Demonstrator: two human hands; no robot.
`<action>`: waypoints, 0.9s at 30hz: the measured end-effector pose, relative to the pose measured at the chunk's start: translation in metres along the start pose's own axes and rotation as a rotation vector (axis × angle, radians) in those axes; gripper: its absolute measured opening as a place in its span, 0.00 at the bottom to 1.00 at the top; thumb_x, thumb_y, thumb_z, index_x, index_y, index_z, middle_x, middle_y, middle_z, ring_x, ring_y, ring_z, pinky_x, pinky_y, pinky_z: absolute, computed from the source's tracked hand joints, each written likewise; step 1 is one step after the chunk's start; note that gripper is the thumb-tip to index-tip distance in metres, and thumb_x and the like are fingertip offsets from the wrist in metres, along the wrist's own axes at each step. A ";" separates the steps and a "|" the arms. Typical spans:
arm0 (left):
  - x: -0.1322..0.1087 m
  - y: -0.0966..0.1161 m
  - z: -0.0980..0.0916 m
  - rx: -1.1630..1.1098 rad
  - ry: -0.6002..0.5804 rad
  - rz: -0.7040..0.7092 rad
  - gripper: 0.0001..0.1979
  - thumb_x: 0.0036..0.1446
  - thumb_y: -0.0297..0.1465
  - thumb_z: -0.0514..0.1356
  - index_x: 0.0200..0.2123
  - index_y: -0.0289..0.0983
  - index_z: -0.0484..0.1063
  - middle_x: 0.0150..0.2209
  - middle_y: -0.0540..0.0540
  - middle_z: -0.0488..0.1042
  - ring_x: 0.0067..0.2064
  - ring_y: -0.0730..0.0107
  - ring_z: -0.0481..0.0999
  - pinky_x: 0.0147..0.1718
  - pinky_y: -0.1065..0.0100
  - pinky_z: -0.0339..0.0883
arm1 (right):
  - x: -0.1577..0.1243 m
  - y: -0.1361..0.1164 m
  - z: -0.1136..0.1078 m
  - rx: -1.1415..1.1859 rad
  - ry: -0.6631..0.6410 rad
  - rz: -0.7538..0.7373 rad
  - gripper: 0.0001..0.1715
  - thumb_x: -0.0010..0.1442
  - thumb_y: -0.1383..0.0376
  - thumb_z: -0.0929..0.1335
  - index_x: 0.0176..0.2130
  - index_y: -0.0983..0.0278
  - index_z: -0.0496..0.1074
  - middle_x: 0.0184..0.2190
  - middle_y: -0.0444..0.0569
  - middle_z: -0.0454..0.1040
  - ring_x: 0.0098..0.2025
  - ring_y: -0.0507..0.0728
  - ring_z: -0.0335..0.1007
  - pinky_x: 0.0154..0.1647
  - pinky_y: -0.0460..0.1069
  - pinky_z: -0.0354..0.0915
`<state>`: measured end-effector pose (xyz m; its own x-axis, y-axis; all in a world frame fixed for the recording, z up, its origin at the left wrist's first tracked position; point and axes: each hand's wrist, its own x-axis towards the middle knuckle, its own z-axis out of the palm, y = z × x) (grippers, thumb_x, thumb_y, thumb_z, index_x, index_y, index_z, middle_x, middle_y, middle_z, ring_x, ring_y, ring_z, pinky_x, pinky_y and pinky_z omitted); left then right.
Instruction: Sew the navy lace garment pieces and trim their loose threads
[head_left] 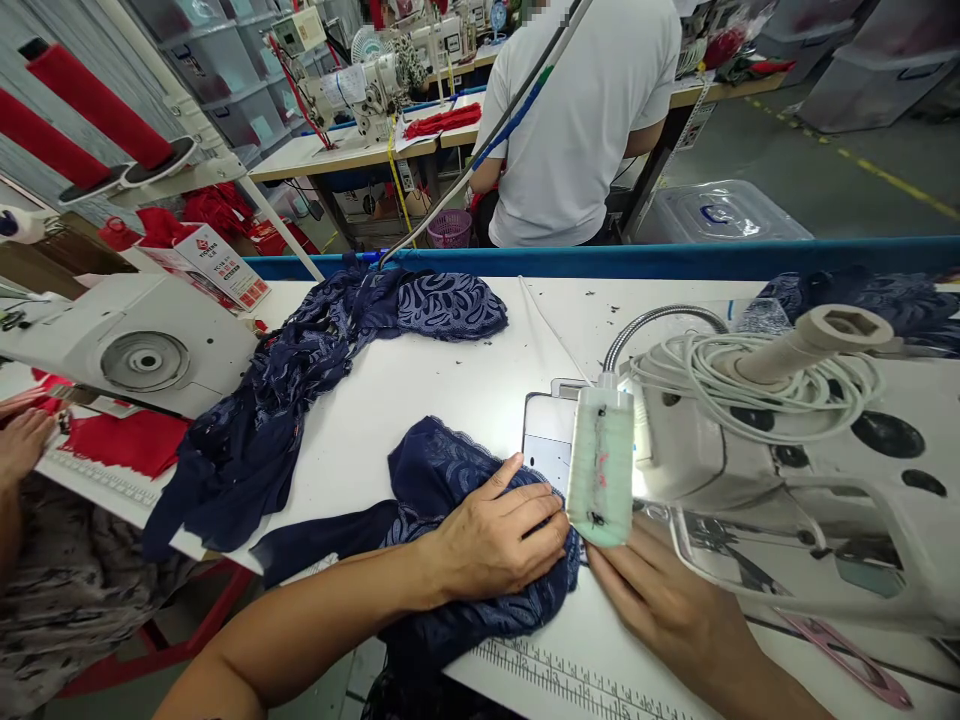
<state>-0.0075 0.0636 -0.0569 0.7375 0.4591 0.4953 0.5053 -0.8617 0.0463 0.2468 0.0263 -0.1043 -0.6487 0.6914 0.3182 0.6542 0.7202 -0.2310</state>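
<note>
My left hand (496, 537) lies flat with fingers spread on a piece of navy lace fabric (439, 468), pressing it to the white table beside the sewing machine (795, 440). My right hand (660, 590) rests palm down at the fabric's right edge, under the machine's green lamp (600, 462). Its fingertips are hidden behind the lamp, near the needle plate (546, 432). A printed ruler (570, 680) runs along the table's front edge below both hands.
A long pile of navy lace (300, 390) stretches across the table's left. Another person's hand (22, 440) works red fabric (127, 440) at a neighbouring machine (135, 345). A person in a white shirt (585, 110) sits with their back turned beyond the blue table edge.
</note>
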 end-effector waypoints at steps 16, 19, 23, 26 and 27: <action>0.000 0.000 0.001 -0.034 0.021 -0.006 0.10 0.64 0.31 0.58 0.44 0.31 0.73 0.44 0.43 0.79 0.50 0.65 0.77 0.68 0.49 0.48 | 0.008 -0.007 -0.003 0.103 0.081 0.108 0.22 0.62 0.67 0.65 0.53 0.54 0.76 0.49 0.48 0.78 0.50 0.62 0.75 0.48 0.55 0.75; 0.000 0.000 0.001 -0.038 0.007 -0.009 0.11 0.64 0.32 0.57 0.45 0.31 0.73 0.43 0.42 0.79 0.50 0.65 0.77 0.68 0.48 0.49 | 0.010 -0.008 -0.005 0.125 0.052 0.112 0.20 0.62 0.67 0.65 0.51 0.55 0.77 0.46 0.49 0.79 0.50 0.62 0.75 0.47 0.54 0.75; 0.001 0.000 0.000 -0.032 -0.007 -0.010 0.12 0.64 0.31 0.57 0.46 0.30 0.73 0.44 0.43 0.79 0.50 0.64 0.77 0.68 0.49 0.48 | 0.007 -0.006 -0.005 0.124 0.011 0.100 0.20 0.62 0.67 0.65 0.51 0.54 0.77 0.44 0.48 0.80 0.49 0.61 0.76 0.49 0.55 0.74; 0.001 0.001 0.000 -0.016 -0.003 0.002 0.12 0.64 0.31 0.57 0.46 0.30 0.73 0.44 0.43 0.79 0.50 0.65 0.77 0.68 0.48 0.49 | 0.004 -0.004 -0.004 0.093 0.015 0.051 0.22 0.61 0.70 0.65 0.53 0.54 0.76 0.47 0.47 0.79 0.51 0.61 0.74 0.51 0.54 0.73; 0.001 0.001 0.001 -0.010 -0.003 0.004 0.12 0.65 0.31 0.56 0.46 0.30 0.73 0.43 0.43 0.80 0.50 0.65 0.77 0.67 0.48 0.50 | 0.003 -0.004 -0.004 0.083 0.026 0.038 0.23 0.61 0.70 0.65 0.53 0.54 0.75 0.48 0.47 0.78 0.52 0.61 0.74 0.51 0.54 0.73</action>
<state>-0.0063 0.0635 -0.0570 0.7406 0.4562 0.4933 0.4981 -0.8655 0.0527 0.2438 0.0259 -0.0986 -0.6135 0.7170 0.3310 0.6428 0.6968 -0.3181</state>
